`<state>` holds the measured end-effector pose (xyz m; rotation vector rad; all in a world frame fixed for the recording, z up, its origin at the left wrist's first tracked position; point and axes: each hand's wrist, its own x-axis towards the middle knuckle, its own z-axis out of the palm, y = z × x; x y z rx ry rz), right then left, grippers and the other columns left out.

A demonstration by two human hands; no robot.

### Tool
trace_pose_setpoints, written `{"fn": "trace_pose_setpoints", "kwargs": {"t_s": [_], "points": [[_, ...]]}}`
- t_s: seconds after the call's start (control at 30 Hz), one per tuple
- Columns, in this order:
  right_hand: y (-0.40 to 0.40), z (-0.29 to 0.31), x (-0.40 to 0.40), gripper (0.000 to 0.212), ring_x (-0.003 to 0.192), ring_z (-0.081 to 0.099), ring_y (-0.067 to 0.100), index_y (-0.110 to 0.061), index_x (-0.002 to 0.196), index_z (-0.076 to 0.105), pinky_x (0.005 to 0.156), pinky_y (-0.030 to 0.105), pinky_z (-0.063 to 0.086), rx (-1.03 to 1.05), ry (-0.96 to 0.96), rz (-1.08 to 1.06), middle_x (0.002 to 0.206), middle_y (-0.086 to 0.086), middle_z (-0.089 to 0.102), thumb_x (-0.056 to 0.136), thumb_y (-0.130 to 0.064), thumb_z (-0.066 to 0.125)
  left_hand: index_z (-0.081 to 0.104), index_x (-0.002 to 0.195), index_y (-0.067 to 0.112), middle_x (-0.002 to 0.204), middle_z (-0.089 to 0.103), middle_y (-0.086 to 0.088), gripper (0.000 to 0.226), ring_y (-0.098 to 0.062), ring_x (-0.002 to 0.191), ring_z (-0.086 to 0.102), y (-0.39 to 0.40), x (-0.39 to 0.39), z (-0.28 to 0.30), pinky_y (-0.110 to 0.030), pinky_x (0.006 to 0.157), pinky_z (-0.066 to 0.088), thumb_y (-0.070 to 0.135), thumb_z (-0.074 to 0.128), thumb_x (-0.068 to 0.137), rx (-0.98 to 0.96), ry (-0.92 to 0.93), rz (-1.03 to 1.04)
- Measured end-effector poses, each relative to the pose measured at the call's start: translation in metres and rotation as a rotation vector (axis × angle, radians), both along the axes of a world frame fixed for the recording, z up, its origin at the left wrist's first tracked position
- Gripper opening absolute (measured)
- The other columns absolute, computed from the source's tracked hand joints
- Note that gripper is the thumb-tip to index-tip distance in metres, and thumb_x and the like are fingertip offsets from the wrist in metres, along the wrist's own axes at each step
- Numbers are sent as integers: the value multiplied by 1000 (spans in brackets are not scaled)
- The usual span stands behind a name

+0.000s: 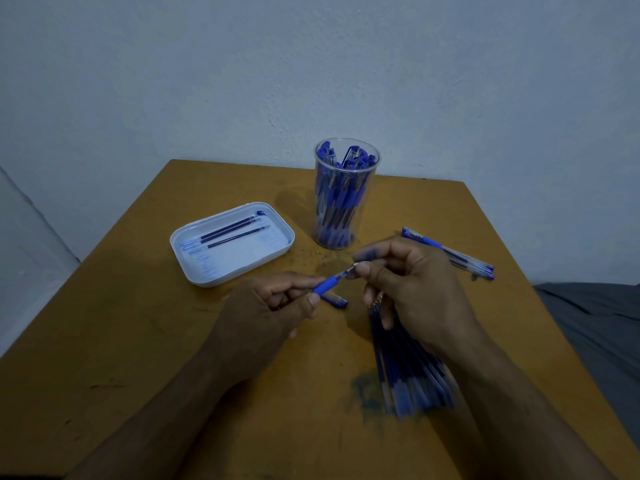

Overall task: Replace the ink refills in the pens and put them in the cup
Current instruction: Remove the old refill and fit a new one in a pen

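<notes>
Left hand [273, 306] grips the blue-gripped pen [325, 285] by its barrel; right hand [408, 285] pinches the tip end [349, 270], probably unscrewing or seating it. Advice: keep barrel steady, turn only the fingertips, pull in line so the refill does not bend. Pen cap [334, 299] lies just beneath. Fresh refills [408, 375] at 5 o'clock on the worktop [138, 341]; tray [194, 268] with removed refills at 10; cup [343, 195], well filled, at 12; two pens [450, 252] at 2.
</notes>
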<state>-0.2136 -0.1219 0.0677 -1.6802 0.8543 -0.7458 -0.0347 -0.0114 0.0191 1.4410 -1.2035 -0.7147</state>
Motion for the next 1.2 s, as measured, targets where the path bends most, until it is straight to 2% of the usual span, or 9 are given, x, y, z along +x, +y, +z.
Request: {"fn": "trace_pose_setpoints", "kwargs": {"t_s": [0.2, 0.4, 0.6, 0.8, 0.87, 0.93, 1.0, 1.13, 1.2], "points": [[3, 1, 0, 7, 42, 56, 10, -8, 98, 72, 35, 28, 44, -37, 51, 56, 73, 16, 70, 95, -6, 66, 72, 114, 27, 78, 74, 0, 28, -7, 53, 57, 0, 1, -1, -15, 50, 43, 10, 67, 93, 3, -20, -21], [4, 6, 0, 6, 38, 51, 4, -8, 97, 71, 37, 21, 39, -43, 126, 100, 69, 9, 69, 96, -11, 65, 73, 115, 26, 79, 74, 0, 28, -5, 56, 58, 1, 2, -3, -17, 52, 45, 12, 69, 91, -2, -39, -33], [3, 6, -1, 48, 42, 53, 6, -10, 74, 70, 46, 19, 42, -158, 227, 54, 59, -1, 69, 89, -53, 57, 73, 117, 24, 80, 73, 3, 29, -5, 59, 59, 0, 2, -4, -18, 55, 47, 14, 68, 91, -11, -63, -31], [0, 5, -4, 6, 48, 56, 15, -19, 98, 73, 51, 24, 48, -89, 145, 152, 76, 6, 70, 93, -18, 70, 72, 117, 29, 80, 73, 5, 30, -6, 59, 58, 0, 3, -5, -21, 57, 49, 15, 69, 91, -16, -77, -25], [1, 2, -2, 9, 47, 54, 14, -19, 90, 73, 48, 24, 46, -117, 181, 121, 75, 8, 71, 95, -24, 67, 72, 118, 28, 79, 72, 7, 30, -5, 60, 58, 0, 3, -5, -20, 58, 49, 16, 69, 90, -23, -97, -24], [1, -1, 0, 32, 48, 54, 12, -18, 80, 72, 47, 25, 44, -186, 240, 72, 70, 5, 72, 93, -46, 62, 72, 118, 26, 79, 72, 7, 30, -5, 60, 59, 0, 2, -5, -20, 59, 49, 22, 68, 89, -30, -93, -20], [0, -1, 0, 40, 48, 54, 9, -18, 77, 72, 47, 23, 43, -226, 247, 52, 67, 1, 71, 89, -54, 59, 72, 118, 26, 80, 73, 5, 32, -5, 60, 58, 0, 2, -5, -20, 59, 49, 27, 66, 86, -35, -77, -20], [-1, 2, -2, 7, 47, 53, 12, -18, 95, 72, 48, 20, 45, -106, 144, 144, 77, 5, 69, 93, -24, 69, 73, 116, 29, 81, 72, 0, 29, -6, 61, 58, -1, 3, -6, -20, 59, 48, 19, 69, 89, -40, -88, -18], [-1, 1, -1, 8, 47, 51, 14, -17, 90, 73, 46, 24, 44, -105, 161, 131, 74, 7, 68, 94, -22, 69, 74, 116, 28, 82, 71, -1, 30, -6, 62, 57, -1, 4, -7, -19, 60, 47, 15, 71, 88, -47, -89, -12]]}}
